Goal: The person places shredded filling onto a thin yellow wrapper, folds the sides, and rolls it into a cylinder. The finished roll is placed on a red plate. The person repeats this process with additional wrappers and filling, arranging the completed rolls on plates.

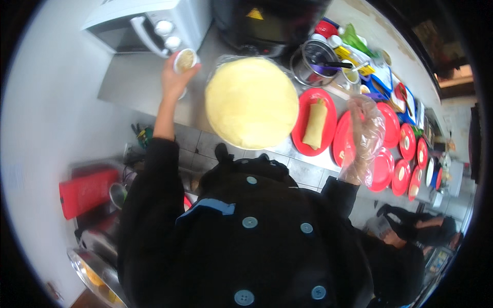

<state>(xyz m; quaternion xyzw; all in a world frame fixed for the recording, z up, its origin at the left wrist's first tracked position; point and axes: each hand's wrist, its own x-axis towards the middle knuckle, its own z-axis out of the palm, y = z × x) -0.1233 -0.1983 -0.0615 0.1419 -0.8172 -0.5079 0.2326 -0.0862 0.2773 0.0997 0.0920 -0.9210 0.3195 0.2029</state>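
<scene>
My left hand, bare, grips a small white cup of pale crumbly food above the left end of the steel counter. To its right lies a stack of round yellow crepes or thin pancakes, with clear plastic film showing at its far rim. A rolled, filled crepe rests on a red oval plate beside the stack. My right hand wears a clear plastic glove and hovers over more red plates. Its fingers are bent, and the glove's glare hides whether anything is between them.
A white microwave and a black appliance stand behind. A clear pot holds dark- and purple-handled utensils. Several red plates run down the counter. Other people are at lower right. Metal bowls sit at lower left.
</scene>
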